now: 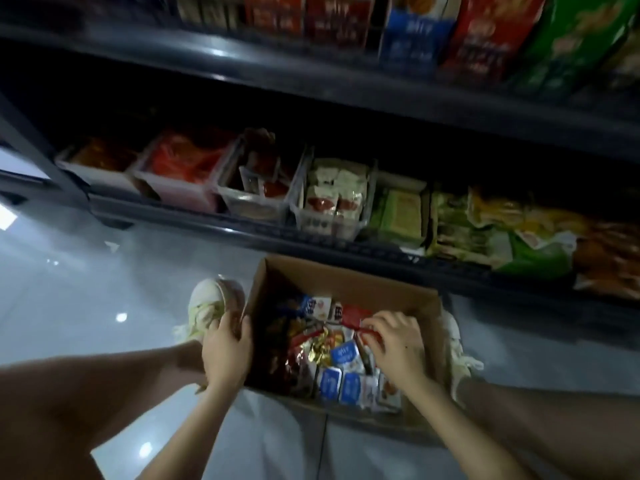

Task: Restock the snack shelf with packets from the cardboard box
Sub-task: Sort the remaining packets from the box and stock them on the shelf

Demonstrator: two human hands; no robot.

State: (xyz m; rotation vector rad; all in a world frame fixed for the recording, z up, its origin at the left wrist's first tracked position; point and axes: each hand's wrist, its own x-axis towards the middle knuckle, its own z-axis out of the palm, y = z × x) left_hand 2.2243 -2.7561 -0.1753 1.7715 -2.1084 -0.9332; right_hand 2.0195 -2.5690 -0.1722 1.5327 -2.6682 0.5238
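An open cardboard box [346, 277] stands on the floor below the snack shelf [263, 230]. Blue, red and gold packets [341, 353] fill it. My left hand [227, 348] grips the box's left wall, thumb inside. My right hand [394, 344] reaches into the box and pinches a red packet [356, 315] near the top of the pile. On the bottom shelf, clear bins hold red and white packets [332, 199].
Green and yellow snack bags [485, 230] lie loose on the shelf's right end. An upper shelf [311, 74] carries red, blue and green cartons. My white shoe [211, 303] sits left of the box on the glossy tiled floor [86, 289].
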